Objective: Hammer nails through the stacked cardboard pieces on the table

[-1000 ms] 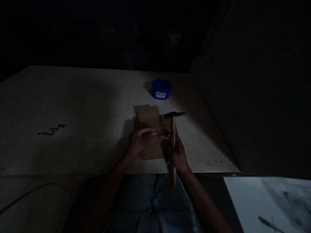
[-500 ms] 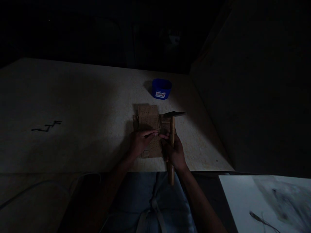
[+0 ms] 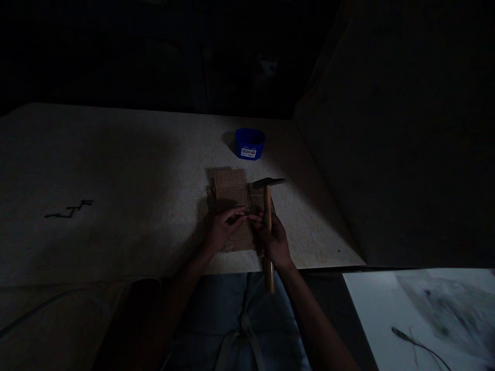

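A hammer (image 3: 268, 206) with a wooden handle and a dark metal head stands nearly upright in the picture, its handle in my right hand (image 3: 277, 241). The right index finger reaches left toward my left hand (image 3: 222, 229), whose thumb and fingertips are pinched together. What the left fingertips hold, if anything, is too small and dark to make out. Under both hands lies a piece of brown cardboard (image 3: 231, 193) dotted with rows of small holes, with folded flaps at its sides. Part of it is hidden by the hands.
Beyond the cardboard a blue plastic tub (image 3: 249, 144) with a white label stands on the pale table (image 3: 154, 170). Black marks (image 3: 69, 209) show at the left. A dark panel (image 3: 386, 154) rises at the right. A white surface (image 3: 371, 304) bearing a cord (image 3: 410, 337) lies lower right.
The whole view has shifted slightly, so things appear a little further left. The hands keep their place over the cardboard, and the hammer stays in the right hand.
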Demonstrator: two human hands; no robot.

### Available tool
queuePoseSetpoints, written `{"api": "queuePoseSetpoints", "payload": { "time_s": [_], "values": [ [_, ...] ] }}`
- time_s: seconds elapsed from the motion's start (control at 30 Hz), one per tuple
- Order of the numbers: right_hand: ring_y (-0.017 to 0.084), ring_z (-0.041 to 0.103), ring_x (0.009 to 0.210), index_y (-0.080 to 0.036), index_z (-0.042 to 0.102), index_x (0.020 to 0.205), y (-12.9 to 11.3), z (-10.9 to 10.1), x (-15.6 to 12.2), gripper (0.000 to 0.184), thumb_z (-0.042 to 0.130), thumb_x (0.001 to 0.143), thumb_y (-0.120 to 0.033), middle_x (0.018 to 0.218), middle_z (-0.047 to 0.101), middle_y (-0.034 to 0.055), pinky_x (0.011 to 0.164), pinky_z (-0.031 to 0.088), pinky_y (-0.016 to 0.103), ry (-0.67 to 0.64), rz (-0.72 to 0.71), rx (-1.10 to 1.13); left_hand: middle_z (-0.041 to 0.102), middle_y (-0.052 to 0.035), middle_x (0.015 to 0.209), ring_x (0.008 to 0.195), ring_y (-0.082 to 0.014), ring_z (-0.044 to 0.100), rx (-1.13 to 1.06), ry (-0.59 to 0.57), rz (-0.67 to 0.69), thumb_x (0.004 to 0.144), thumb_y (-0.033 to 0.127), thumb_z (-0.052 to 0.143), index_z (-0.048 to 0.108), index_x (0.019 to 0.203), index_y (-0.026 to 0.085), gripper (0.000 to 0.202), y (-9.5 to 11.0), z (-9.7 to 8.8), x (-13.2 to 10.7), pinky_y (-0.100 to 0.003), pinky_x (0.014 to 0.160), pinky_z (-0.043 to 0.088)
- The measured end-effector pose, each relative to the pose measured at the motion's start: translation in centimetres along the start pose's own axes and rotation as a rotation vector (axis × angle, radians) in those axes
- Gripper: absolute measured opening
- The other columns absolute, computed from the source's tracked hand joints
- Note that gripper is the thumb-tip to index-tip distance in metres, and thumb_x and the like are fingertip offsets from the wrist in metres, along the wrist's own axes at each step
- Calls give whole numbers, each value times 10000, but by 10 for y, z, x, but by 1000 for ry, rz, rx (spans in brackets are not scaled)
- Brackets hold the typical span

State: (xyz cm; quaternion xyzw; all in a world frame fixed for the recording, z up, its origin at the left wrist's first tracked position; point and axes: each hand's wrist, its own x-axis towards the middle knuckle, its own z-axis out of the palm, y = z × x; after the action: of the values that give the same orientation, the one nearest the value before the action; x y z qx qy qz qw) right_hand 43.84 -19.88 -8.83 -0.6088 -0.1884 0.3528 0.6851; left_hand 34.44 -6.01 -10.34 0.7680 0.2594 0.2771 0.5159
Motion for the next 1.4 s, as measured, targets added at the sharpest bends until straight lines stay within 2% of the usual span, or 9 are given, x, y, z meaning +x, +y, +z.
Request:
{"api": "queuePoseSetpoints", "payload": {
  "time_s": [0.1,0.23,0.33,0.5,0.63,0.8,0.97,1.17,1.4],
  "values": [
    [40,395,282,-208,557,1103,-4,-7,-4,413,650,872,-537,865,745,20,252,320,187,-9,-16,8,798,-28,957,849,-174,742,-5,16,-9,826,297,701,749,1031,237,219,-2,1,0,-317,824,608],
    [71,339,258,-170,655,998,-27,-30,-24,472,510,945,-616,464,503,-71,260,274,188,-62,54,-109,796,-39,953,858,-179,744,-9,38,-12,826,298,708,738,1003,226,193,-6,3,0,-325,822,605],
    [57,363,286,-200,652,1097,-59,-49,-48,447,528,946,-602,704,665,-3,265,264,195,-99,110,-243,796,-43,947,849,-175,742,-11,41,-19,821,292,714,729,1003,216,198,-7,4,0,-322,815,604],
    [100,425,350,-205,678,977,-92,-58,-77,407,480,982,-560,569,542,-25,325,310,215,-213,41,-424,796,-38,936,874,-183,749,-44,50,-33,796,246,733,697,1023,214,233,-6,2,-1,-340,841,600],
    [125,497,490,-210,652,1100,-81,-47,-71,378,460,1002,-521,668,570,-7,415,356,224,-238,-63,-534,792,-45,964,913,-197,755,-82,32,-67,787,225,736,669,994,212,218,-5,2,-1,-341,828,605],
    [141,523,534,-178,652,1093,-63,-37,-53,422,426,1009,-523,628,566,-14,493,375,243,-299,-24,-674,790,-33,906,870,-188,759,-54,46,-85,783,185,735,645,981,217,220,-2,3,-1,-318,776,610],
    [124,450,503,-188,639,1036,-67,-37,-56,424,410,1007,-545,624,523,-25,446,327,231,-209,-59,-620,787,-35,886,854,-194,762,-21,50,-81,778,180,735,626,982,211,233,1,4,-1,-314,760,605],
    [132,462,498,-165,654,1099,-66,-42,-61,434,434,995,-525,618,547,-14,432,307,232,-289,27,-685,786,-28,851,816,-185,756,28,53,-69,773,145,740,625,1088,214,343,4,2,-1,-318,763,601],
    [131,468,494,-168,655,1166,-61,-42,-58,416,457,998,-492,601,540,-20,442,320,226,-278,-8,-689,778,0,820,771,-169,745,34,75,-55,761,140,748,620,1152,218,419,-2,4,1,-320,783,599]
  ]
}}
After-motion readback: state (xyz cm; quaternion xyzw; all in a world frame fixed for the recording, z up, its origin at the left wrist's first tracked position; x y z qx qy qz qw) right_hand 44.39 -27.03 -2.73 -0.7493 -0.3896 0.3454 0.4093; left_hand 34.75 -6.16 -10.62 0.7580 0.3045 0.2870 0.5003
